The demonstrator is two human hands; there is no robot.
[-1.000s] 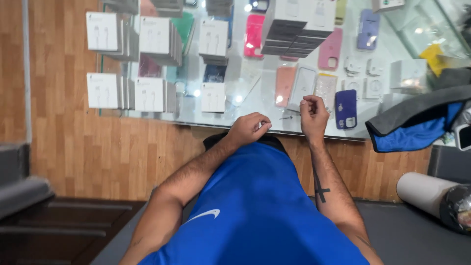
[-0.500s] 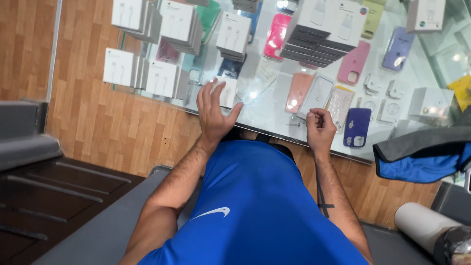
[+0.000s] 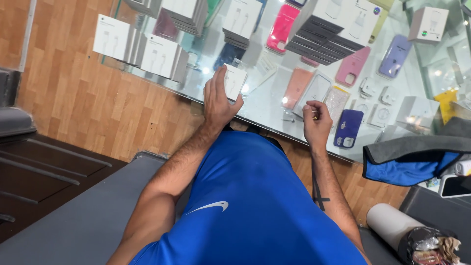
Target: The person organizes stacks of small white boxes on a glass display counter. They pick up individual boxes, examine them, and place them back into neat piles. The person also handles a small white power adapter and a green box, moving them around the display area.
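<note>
My left hand [image 3: 218, 100] lies flat on the glass counter top [image 3: 265, 100], fingers spread over a small white box [image 3: 234, 81] seen at that spot; whether the box is on or under the glass I cannot tell. My right hand [image 3: 316, 122] is curled into a loose fist at the counter's near edge, pinching a small dark item that is too tiny to identify. Close to that hand sit a white phone case [image 3: 316, 88], a glittery clear case [image 3: 337, 100] and a dark blue case [image 3: 348, 128].
The display holds white accessory boxes [image 3: 164, 56], a stack of boxes [image 3: 326, 29], pink cases [image 3: 283, 27], a lilac case [image 3: 395, 56] and small white chargers [image 3: 378, 93]. A grey and blue cloth [image 3: 417, 159] lies at right. A wrapped roll [image 3: 407, 230] sits lower right. Wooden panelling [image 3: 98, 105] fronts the counter.
My left hand went from a fist at the counter edge to open and flat, reaching forward over the white box. The right hand stayed at the edge. The camera view shifted.
</note>
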